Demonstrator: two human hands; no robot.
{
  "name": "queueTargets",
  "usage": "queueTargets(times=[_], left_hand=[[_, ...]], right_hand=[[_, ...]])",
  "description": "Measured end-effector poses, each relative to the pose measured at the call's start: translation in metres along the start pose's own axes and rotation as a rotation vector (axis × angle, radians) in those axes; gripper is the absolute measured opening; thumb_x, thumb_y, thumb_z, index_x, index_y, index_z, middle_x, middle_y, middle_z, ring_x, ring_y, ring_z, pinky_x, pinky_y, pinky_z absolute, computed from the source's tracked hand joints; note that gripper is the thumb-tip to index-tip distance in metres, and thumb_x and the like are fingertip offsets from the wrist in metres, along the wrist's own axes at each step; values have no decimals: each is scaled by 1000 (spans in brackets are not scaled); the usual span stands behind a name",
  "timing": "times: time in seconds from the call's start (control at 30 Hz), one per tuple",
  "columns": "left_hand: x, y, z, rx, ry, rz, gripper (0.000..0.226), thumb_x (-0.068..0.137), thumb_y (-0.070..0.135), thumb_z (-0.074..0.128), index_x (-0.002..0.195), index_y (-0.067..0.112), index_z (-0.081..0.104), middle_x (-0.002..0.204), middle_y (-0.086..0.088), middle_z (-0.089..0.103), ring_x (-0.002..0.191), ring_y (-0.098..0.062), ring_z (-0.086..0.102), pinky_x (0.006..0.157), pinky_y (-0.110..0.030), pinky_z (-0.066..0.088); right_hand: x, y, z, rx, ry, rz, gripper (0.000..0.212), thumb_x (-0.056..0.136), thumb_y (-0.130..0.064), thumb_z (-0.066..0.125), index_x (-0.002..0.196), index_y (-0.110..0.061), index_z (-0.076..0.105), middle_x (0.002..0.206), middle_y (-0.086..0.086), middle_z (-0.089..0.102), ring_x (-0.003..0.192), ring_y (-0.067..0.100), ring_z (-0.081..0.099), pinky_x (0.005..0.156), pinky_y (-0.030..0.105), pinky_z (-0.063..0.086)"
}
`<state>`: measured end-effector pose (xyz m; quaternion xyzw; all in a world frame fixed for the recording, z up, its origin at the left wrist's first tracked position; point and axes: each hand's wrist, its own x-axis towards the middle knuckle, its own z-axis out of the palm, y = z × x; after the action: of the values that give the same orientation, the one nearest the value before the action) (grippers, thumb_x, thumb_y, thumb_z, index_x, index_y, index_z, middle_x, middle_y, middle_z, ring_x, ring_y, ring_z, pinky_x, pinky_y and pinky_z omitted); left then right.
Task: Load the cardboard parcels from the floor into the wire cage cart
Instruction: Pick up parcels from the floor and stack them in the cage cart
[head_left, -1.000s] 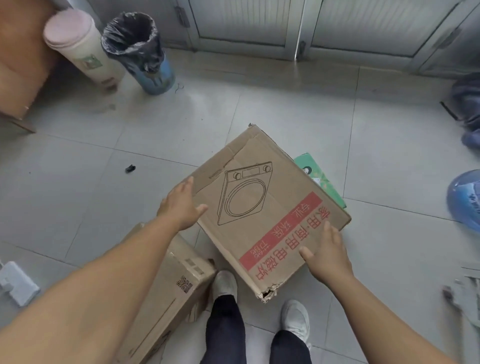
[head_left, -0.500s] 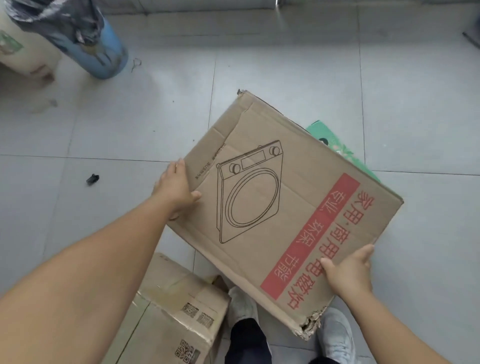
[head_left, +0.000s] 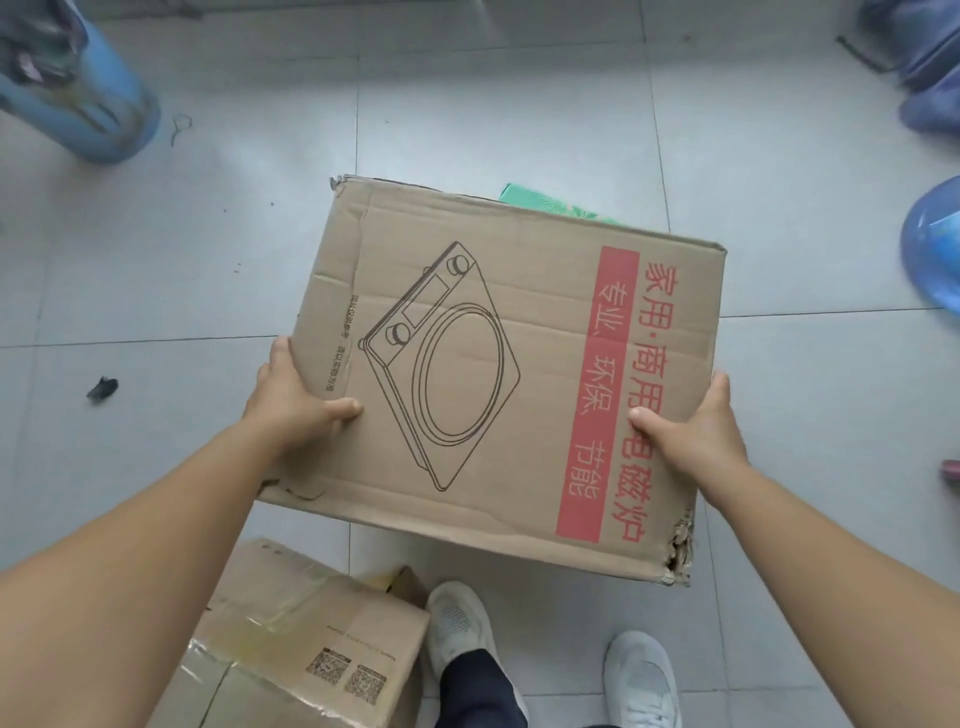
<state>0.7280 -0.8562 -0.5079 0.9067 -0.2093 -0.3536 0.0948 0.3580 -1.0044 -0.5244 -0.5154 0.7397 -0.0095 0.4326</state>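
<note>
Cardboard parcel (head_left: 498, 374), hands gripping, grey tiled floor (head_left: 208, 270)

A large flat cardboard parcel (head_left: 498, 374), printed with a line drawing of a cooker and a red band of characters, is held above the grey tiled floor (head_left: 208, 270). The left hand (head_left: 296, 400) grips its left edge, thumb on top; the right hand (head_left: 691, 421) grips its right edge likewise. A green box (head_left: 550, 203) peeks out past the parcel's far edge. A second taped parcel (head_left: 301, 644) lies on the floor by two white shoes (head_left: 644, 680). A blue bin (head_left: 88, 114) stands at top left.
</note>
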Motion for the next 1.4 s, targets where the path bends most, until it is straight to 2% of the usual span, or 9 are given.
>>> queueTargets(times=[0.1, 0.23, 0.43, 0.57, 0.7, 0.83, 1.03, 1.23, 1.4], left_hand=[[-2, 2, 0, -38, 25, 18, 83, 60, 35, 88, 123, 29, 34, 129, -2, 52, 116, -27, 53, 99, -46, 43], [-14, 9, 1, -55, 83, 36, 83, 65, 30, 87, 130, 26, 35, 130, -2, 51, 118, -28, 52, 98, -42, 43], [-57, 23, -13, -107, 120, 41, 82, 64, 29, 87, 129, 28, 37, 128, 0, 54, 114, -25, 55, 96, -41, 45], [-99, 47, -35, -143, 146, 51, 78, 63, 31, 87, 125, 29, 39, 126, 0, 55, 111, -25, 56, 95, -43, 46], [-149, 77, -64, -185, 185, 72, 80, 63, 30, 87, 126, 30, 39, 125, 0, 55, 111, -24, 56, 95, -42, 46], [-202, 105, -95, -203, 219, 88, 82, 62, 32, 87, 128, 29, 37, 128, -1, 54, 113, -25, 55, 95, -42, 45], [-276, 148, -140, -208, 259, 165, 77, 67, 28, 86, 126, 23, 38, 127, -6, 53, 113, -28, 53, 93, -43, 45], [-341, 184, -183, -206, 253, 287, 73, 66, 28, 87, 119, 27, 38, 121, -7, 57, 106, -28, 57, 92, -46, 48], [-396, 213, -209, -201, 234, 446, 77, 65, 29, 87, 124, 27, 38, 116, -2, 55, 98, -22, 53, 85, -40, 47]], right_hand=[[-2, 8, 6, 104, -22, 20, 87, 59, -46, 84, 125, -38, 27, 123, 0, 57, 105, 24, 62, 89, 52, 53], [-2, 10, 1, 150, -29, 4, 87, 59, -45, 84, 126, -38, 28, 121, -2, 59, 104, 23, 63, 88, 52, 53], [-22, 2, -38, 154, -26, -23, 108, 46, -58, 79, 136, -40, 22, 125, -2, 57, 106, 25, 63, 87, 54, 54], [-45, -12, -86, 150, -10, -86, 110, 45, -61, 77, 139, -41, 22, 126, -3, 57, 106, 24, 63, 88, 55, 53], [-72, -32, -141, 162, -2, -150, 90, 56, -50, 81, 129, -40, 30, 119, -4, 60, 100, 22, 65, 85, 53, 54], [-102, -53, -198, 166, 9, -203, 96, 57, -49, 83, 134, -38, 27, 118, -3, 61, 99, 23, 65, 85, 51, 54], [-159, -75, -279, 172, 67, -238, 86, 60, -46, 83, 127, -36, 30, 115, 0, 61, 97, 25, 65, 83, 50, 55], [-227, -72, -346, 265, 147, -235, 98, 50, -55, 81, 129, -39, 25, 119, 0, 60, 100, 24, 64, 85, 50, 55], [-280, -51, -396, 348, 263, -234, 100, 40, -58, 81, 125, -36, 34, 117, -2, 65, 102, 25, 66, 87, 50, 54]])
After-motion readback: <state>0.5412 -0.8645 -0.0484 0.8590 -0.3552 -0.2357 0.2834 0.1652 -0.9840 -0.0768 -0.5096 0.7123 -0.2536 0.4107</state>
